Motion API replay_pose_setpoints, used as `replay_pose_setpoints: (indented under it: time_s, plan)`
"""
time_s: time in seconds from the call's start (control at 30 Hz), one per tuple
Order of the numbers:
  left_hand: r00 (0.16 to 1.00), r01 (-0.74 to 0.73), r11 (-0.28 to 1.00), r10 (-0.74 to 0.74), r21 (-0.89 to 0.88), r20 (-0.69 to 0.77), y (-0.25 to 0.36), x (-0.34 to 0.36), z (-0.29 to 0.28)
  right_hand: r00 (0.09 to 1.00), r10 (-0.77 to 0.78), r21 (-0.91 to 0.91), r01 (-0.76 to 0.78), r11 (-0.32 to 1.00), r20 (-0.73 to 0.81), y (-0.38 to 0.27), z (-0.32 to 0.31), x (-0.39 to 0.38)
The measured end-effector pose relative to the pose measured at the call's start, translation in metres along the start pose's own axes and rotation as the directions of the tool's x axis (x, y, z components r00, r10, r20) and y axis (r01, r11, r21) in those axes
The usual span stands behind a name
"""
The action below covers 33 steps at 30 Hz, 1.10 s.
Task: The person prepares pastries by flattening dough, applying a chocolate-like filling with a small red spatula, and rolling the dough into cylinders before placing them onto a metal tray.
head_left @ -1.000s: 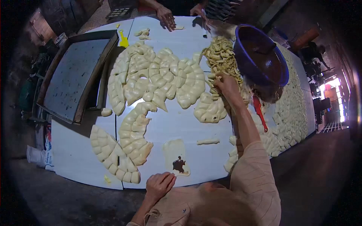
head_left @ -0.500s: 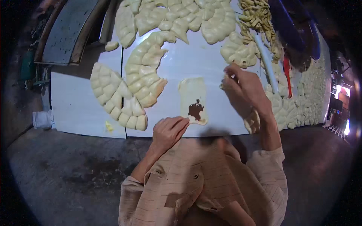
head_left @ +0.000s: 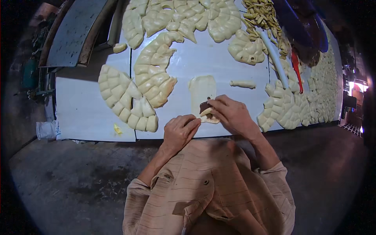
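A flat rectangular strip of dough (head_left: 202, 87) lies on the white table in front of me, with a dark brown, chocolate-like spread (head_left: 204, 106) on its near part. My left hand (head_left: 181, 131) is closed, thumb and fingertips pinching the strip's near left corner. From the right, my right hand (head_left: 234, 115) comes down over the spread, its fingers together at a pale yellow strip (head_left: 206, 112) that looks like cut banana. That piece lies across the near end of the dough. Farther right is a small rolled dough stick (head_left: 243, 84).
Scored slabs of dough pieces (head_left: 152, 74) lie left and along the far side; more (head_left: 288, 109) cover the right. A heap of yellowish strips (head_left: 263, 15) is at the far right, beside a pale rod (head_left: 276, 62), a red-handled tool (head_left: 296, 68) and a dark blue basin (head_left: 299, 23).
My right hand has moved left and nearer, from beside the far right dough to the strip, bringing the yellow piece. The rolled stick shows where that hand was. My left hand stays at the corner.
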<state>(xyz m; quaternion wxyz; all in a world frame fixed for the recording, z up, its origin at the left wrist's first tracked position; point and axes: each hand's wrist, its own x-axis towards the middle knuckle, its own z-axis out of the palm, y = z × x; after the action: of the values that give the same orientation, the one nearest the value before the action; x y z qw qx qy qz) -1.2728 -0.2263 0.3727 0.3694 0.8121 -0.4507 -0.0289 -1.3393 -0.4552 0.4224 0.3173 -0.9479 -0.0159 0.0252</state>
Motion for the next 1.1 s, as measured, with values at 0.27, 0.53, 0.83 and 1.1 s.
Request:
replay_pose_setpoints:
  time_s: [0.27,0.53,0.83,1.1]
  plan:
    - [1.0,-0.01,1.0,0.01,0.004,0.005,0.0,0.003,-0.003,0.994,0.093,0.005,-0.093,0.996,-0.049,0.006,0.019,-0.01]
    - [0.994,-0.04,0.998,0.044,-0.038,0.096,-0.006,0.008,-0.008,0.999,0.025,-0.003,-0.026,1.0,-0.03,0.002,0.004,-0.036]
    - [0.989,0.147,0.955,-0.136,-0.259,0.06,-0.003,0.03,-0.023,0.97,0.229,0.315,-0.194,0.929,-0.078,0.012,0.009,-0.032]
    - [0.964,0.254,0.966,-0.25,-0.042,0.087,-0.01,0.044,-0.021,0.979,0.161,0.1,-0.149,0.984,-0.123,0.017,0.008,-0.004]
